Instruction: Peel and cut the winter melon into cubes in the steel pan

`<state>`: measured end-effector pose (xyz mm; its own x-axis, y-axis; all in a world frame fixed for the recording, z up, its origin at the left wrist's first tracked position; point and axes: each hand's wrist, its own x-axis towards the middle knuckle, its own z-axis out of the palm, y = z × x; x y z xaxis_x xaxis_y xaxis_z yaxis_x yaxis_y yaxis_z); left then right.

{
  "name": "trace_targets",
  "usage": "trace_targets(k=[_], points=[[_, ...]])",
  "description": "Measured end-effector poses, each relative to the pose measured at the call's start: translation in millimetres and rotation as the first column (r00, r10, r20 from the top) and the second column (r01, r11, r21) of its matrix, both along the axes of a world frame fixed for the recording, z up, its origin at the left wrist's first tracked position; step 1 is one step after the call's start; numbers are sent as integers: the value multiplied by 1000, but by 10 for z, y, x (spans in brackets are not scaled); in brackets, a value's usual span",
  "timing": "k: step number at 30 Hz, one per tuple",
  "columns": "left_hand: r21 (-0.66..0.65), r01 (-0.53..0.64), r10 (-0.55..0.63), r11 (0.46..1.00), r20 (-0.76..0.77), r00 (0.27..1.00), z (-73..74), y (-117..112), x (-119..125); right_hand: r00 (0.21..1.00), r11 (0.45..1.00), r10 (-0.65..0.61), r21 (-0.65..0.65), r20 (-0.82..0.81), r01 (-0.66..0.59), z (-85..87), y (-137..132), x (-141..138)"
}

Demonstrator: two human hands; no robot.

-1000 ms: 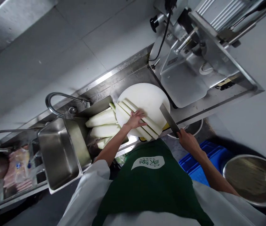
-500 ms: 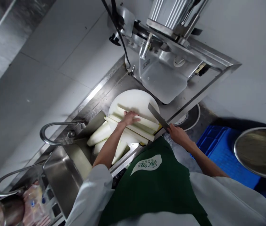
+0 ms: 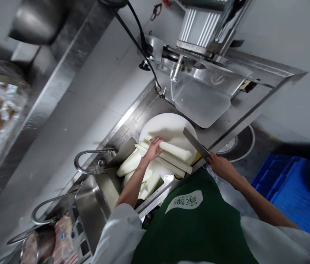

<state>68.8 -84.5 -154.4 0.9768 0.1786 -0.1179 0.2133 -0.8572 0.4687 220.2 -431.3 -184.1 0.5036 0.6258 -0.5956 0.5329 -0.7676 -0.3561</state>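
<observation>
A round white cutting board [image 3: 168, 123] lies on the steel counter with several long, pale green-white vegetable strips across it. My left hand [image 3: 154, 148] is closed over the left end of the uppermost vegetable strip [image 3: 175, 150]. Other strips [image 3: 173, 165] lie beside it, nearer my body, partly under my wrist. My right hand [image 3: 222, 165] grips the handle of a broad kitchen knife [image 3: 196, 144]. Its blade slants over the board's right edge, apart from the strips. Larger pale vegetable pieces [image 3: 130, 163] are heaped left of the board, partly hidden by my left forearm.
Behind the board stands a metal slicing machine [image 3: 201, 99]. To the left are a sink [image 3: 91, 205] and curved taps [image 3: 85, 153]. A round bucket [image 3: 247, 145] and a blue crate [image 3: 289, 187] stand low on the right. A steel shelf [image 3: 69, 62] juts in at upper left.
The view has shifted, so everything appears farther right and lower. My left hand's fingers, spread across the strips before, are now curled around the uppermost one. The knife stays in my right hand.
</observation>
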Motion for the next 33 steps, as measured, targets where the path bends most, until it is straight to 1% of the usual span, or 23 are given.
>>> trace_targets(k=[3,5,9,11,13,15,16,18,20,21,23,25,26,28,31,33], points=[[-109,-111,128,988,169,977,142,-38,-67,1000,999,2,39,5,-2,-113,-1,-4],[-148,-163,195,975,236,952,218,-66,-80,1000,998,19,52,11,-19,-189,3,1],[-141,-198,233,970,306,923,370,-111,-82,999,997,38,70,28,-40,-286,4,21],[-180,-195,248,964,347,904,437,-124,-89,999,996,43,72,27,-45,-295,2,26],[-208,-195,263,958,383,885,463,-128,-91,998,997,51,56,44,-53,-286,4,25],[-185,-216,275,959,415,867,413,-127,-71,996,997,54,45,64,-57,-266,10,19],[-155,-230,275,961,428,861,352,-129,-50,996,997,52,45,67,-55,-253,14,16],[-84,-265,274,961,435,858,161,-147,16,997,998,43,49,62,-46,-223,25,13],[-12,-269,253,963,387,887,-83,-183,97,998,998,41,42,54,-43,-186,34,17],[21,-244,224,970,327,918,-204,-204,134,998,998,45,34,52,-47,-166,36,22],[77,-153,141,985,146,979,-402,-235,178,997,998,60,18,56,-61,-124,37,34],[115,-62,67,991,-42,997,-507,-237,174,995,997,72,7,66,-72,-82,35,47],[131,-32,46,991,-107,993,-522,-226,158,995,997,74,1,69,-74,-64,34,52],[152,9,19,988,-182,983,-493,-189,127,995,998,70,-6,67,-69,-40,35,60],[140,67,-30,988,-253,967,-379,-139,137,996,997,72,0,59,-72,-33,39,69],[107,135,-96,985,-309,946,-306,-132,173,995,997,80,9,56,-81,-43,39,76]])
